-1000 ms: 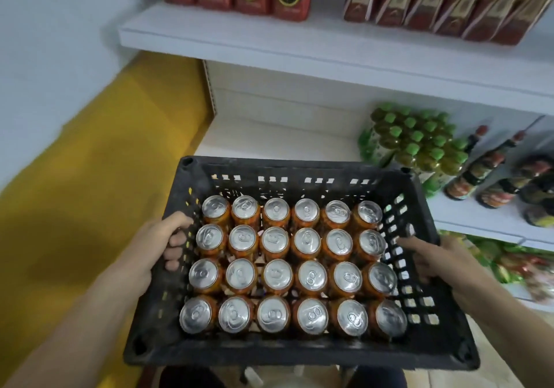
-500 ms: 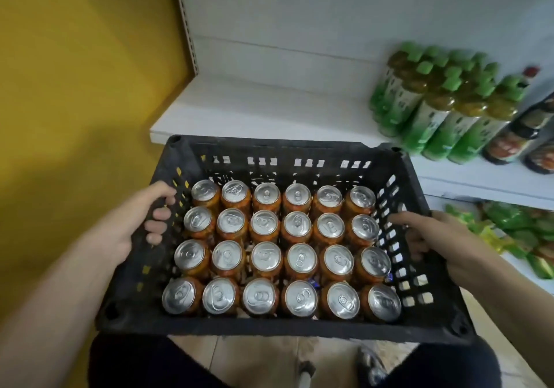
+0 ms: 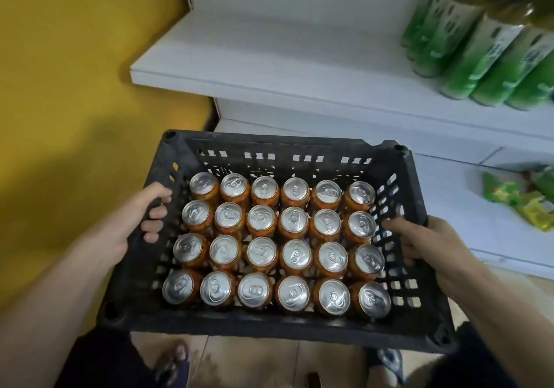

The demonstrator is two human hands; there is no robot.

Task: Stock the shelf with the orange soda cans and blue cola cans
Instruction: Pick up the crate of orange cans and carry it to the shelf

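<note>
Twenty-four orange soda cans (image 3: 275, 246) are sitting upright in the black plastic crate (image 3: 281, 144), none on the shelf yet. Left hand (image 3: 141, 222) has its fingers hooked through the left wall, and right hand (image 3: 425, 246) is gripping the right wall. Compared to a second ago the crate's dropped down close to the bare white shelf (image 3: 269, 66) beside the green bottles (image 3: 479, 57), so I'd guess unloading starts soon. No blue cola cans that I can see.

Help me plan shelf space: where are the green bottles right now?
Head view, upper right: the green bottles stand on the white shelf, beyond the far right corner of the black crate.
</note>
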